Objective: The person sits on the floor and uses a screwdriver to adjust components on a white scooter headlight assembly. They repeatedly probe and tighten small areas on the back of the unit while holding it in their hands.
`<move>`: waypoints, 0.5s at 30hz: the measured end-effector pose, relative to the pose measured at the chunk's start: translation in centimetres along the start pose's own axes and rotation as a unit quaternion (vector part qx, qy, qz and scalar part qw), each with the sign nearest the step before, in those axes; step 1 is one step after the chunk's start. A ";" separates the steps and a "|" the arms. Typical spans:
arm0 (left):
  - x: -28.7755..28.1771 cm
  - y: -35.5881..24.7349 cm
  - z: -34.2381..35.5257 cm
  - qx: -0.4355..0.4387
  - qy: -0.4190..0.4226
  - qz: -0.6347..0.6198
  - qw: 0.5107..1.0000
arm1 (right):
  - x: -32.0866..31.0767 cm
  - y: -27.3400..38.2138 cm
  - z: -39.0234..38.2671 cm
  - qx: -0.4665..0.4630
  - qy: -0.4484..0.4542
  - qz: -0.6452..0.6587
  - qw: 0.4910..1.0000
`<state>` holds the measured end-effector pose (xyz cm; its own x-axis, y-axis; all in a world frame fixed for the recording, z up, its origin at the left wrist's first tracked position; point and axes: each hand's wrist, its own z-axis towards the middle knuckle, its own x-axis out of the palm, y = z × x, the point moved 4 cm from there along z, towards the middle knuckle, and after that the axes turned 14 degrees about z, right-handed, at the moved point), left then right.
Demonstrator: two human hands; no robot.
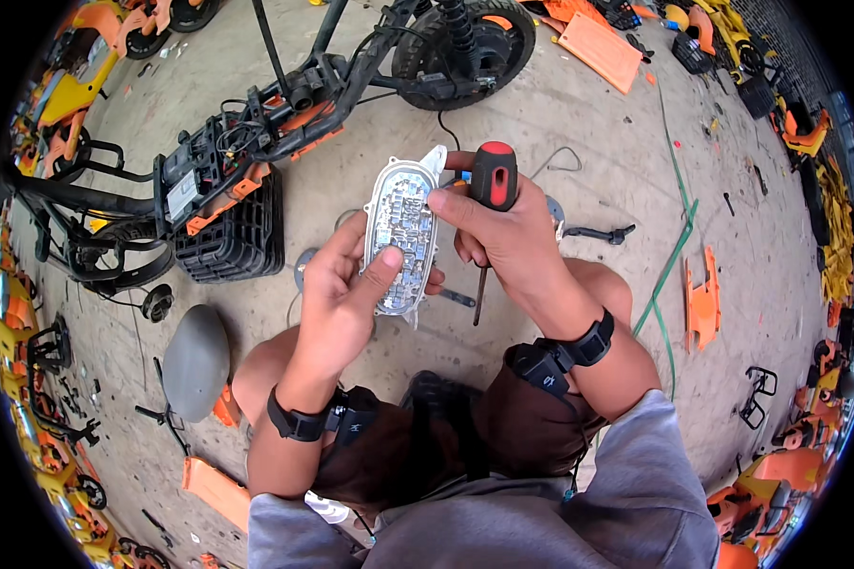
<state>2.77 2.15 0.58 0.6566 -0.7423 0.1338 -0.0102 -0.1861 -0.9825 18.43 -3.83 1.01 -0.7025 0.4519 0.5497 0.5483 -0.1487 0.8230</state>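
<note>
Between my hands, above my knees, is an oblong silvery housing point(386, 209) with a pale rim and small shiny parts packed inside; it looks like a lamp or circuit unit, but its exact kind does not show. My left hand point(343, 284) grips its lower left side, thumb on the inner face and fingers behind. My right hand point(505, 228) pinches the upper right edge with its thumb. That same hand also holds a screwdriver point(496, 175), its red-and-black handle up and its dark shaft pointing down past the palm.
A stripped scooter frame point(294, 114) stands ahead and left, with a black crate point(232, 237) by it. A grey seat point(196, 363) lies left of my knee. At right are a green strap point(676, 256) and an orange panel point(702, 299). More scooter parts line both sides.
</note>
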 end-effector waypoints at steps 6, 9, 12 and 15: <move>0.2 0.1 0.0 0.000 -0.012 0.006 1.000 | -0.1 0.0 0.0 0.000 -0.003 -0.002 1.000; 0.2 0.2 -0.1 -0.001 -0.015 0.011 1.000 | -0.1 -0.2 0.0 -0.004 -0.009 -0.009 1.000; -0.1 0.2 0.2 -0.012 -0.006 0.002 1.000 | -0.2 -0.5 0.2 0.000 -0.018 -0.012 1.000; 0.1 0.2 0.2 -0.025 -0.015 -0.018 0.999 | -0.2 -0.7 0.2 0.018 -0.018 -0.008 1.000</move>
<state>2.95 2.15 0.36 0.6801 -0.7147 0.1632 -0.0236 -0.2437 -0.9696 18.30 -3.64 0.29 -0.6948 0.4861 0.5300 0.5534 -0.1093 0.8257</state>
